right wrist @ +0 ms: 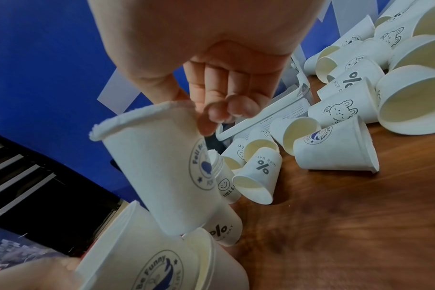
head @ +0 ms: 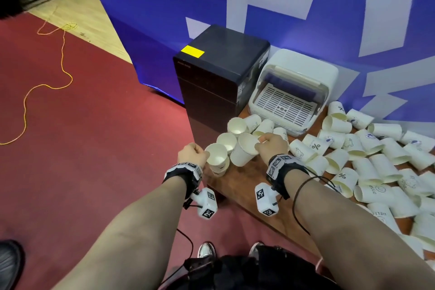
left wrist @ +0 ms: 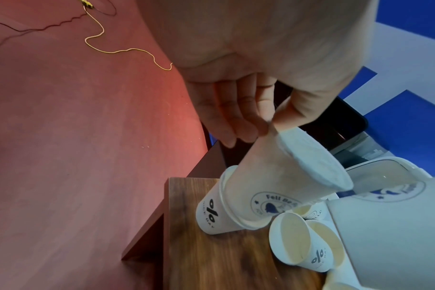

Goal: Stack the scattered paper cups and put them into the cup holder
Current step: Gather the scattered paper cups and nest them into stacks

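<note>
Head view shows you at the near corner of the counter, each hand on a cup. Your left hand pinches the rim of the top cup of a short stack that stands at the counter's edge; thumb and fingers are curled onto that rim, the mouth facing up. That grip looks meant to steady the stack so it can take another cup. Your right hand pinches the rim of a single cup, tilted, base pointing down toward the stack. In the right wrist view the thumb is on the outside of the rim, a fingertip on the other side, and the remaining fingers are curled loosely and free. The tilt seems chosen to line the base up with the open mouth below; it is near the stack, not yet seated.

More upright cups stand just behind. Most loose cups lie on their sides across the counter to your right. The white holder sits at the back beside a black box, lid raised, its slatted tray bare.
</note>
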The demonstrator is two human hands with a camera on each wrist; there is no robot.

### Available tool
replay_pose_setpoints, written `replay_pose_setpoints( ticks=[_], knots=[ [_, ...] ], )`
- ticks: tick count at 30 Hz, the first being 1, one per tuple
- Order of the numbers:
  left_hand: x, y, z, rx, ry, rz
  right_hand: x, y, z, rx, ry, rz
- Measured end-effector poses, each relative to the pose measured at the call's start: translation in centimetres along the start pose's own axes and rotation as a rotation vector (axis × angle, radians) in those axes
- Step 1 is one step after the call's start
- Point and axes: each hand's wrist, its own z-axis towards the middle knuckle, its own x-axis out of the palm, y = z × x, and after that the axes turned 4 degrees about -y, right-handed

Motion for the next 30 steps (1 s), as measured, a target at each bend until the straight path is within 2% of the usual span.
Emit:
replay_pose_setpoints(
  ticks=[5, 12, 17, 22, 30],
  knots=[
    [-0.2, 0.0, 0.0, 0.006, 0.01, -0.011, 0.0, 0.0, -0.2, 0.025, -0.018, 0.018],
    [0.5, 1.1, 0.3, -0.022, 0.105, 0.078, -0.2, -0.4, -0.5, 0.05, -0.029, 0.024],
    [0.7, 1.5, 0.3, -0.027, 0.137, 0.113, 0.4, 0.5, -0.4, 0.093, -0.049, 0.134],
    [0.3, 1.4, 0.1, -0.019, 0.145, 0.117, 2.3, 2.2, -0.6, 0.067, 0.022, 0.182],
    [-0.3, 4.0, 0.9, -0.045, 0.097, 0.148, 5.5, 2.5, -1.6, 0.017, 0.168, 0.032]
  ],
)
